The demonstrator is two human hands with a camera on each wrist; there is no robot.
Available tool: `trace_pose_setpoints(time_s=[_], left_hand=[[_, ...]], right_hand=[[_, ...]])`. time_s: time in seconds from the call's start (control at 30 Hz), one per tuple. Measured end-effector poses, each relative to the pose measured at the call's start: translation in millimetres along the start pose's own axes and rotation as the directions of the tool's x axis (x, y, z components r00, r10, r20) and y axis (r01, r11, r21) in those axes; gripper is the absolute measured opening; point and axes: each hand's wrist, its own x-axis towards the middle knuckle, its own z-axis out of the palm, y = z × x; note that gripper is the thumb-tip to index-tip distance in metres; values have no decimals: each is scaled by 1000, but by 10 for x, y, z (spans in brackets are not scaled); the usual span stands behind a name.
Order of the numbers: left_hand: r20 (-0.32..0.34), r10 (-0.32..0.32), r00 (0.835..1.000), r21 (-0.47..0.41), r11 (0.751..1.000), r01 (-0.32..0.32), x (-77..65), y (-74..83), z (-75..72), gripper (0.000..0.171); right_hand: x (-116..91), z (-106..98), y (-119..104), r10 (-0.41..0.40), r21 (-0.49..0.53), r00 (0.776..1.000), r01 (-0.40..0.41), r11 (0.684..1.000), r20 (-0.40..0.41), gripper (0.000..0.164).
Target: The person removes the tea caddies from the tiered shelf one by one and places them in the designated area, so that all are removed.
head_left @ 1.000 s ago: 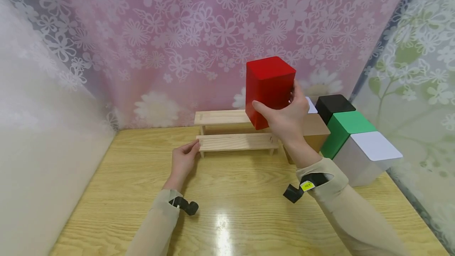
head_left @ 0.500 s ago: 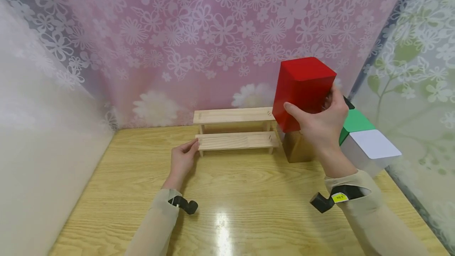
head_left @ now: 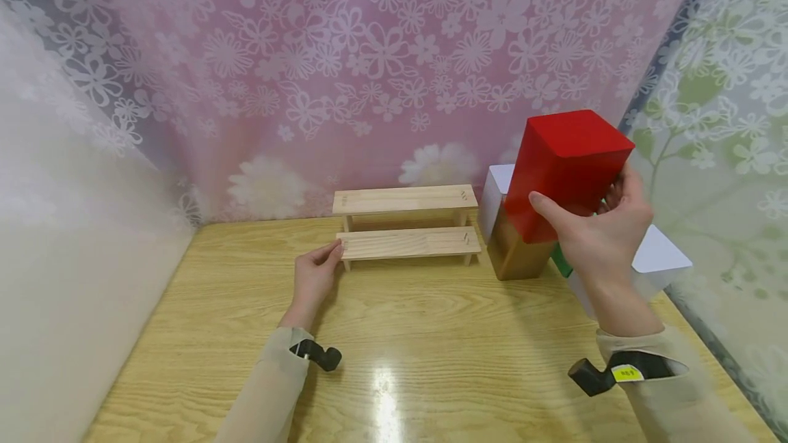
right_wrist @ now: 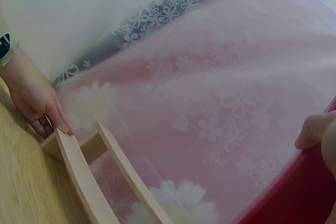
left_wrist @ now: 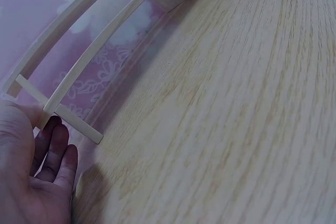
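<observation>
A two-tier wooden rack (head_left: 409, 243) stands on the table against the back curtain. My left hand (head_left: 312, 284) pinches the left end of its lower board, thumb on top and fingertips underneath in the left wrist view. Raised above the boxes at the right, a tall red box (head_left: 566, 183) tilts slightly in my right hand (head_left: 606, 248), which grips it from the right side. My thumb lies on its near face; the other fingers are mostly hidden behind it. In the right wrist view only part of the red box (right_wrist: 299, 192) shows.
Below the red box stands a brown box (head_left: 522, 262) beside the rack's right end, with a white box (head_left: 491, 204) behind it. A green box (head_left: 561, 262) and another white box (head_left: 660, 251) sit farther right, partly hidden by my arm. The floral curtain (head_left: 369, 87) closes off the back.
My right hand has carried the red box rightward, away from over the rack to over the boxes. My left hand stays at the rack's end.
</observation>
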Motion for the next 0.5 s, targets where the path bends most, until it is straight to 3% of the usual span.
trace_pose_setpoints(time_s=[0.5], left_hand=[[8,-30,1000,-18,999,30,-20,40,0,29]], right_hand=[[-134,-322,123,-26,-26,997,24,999,-74,71]])
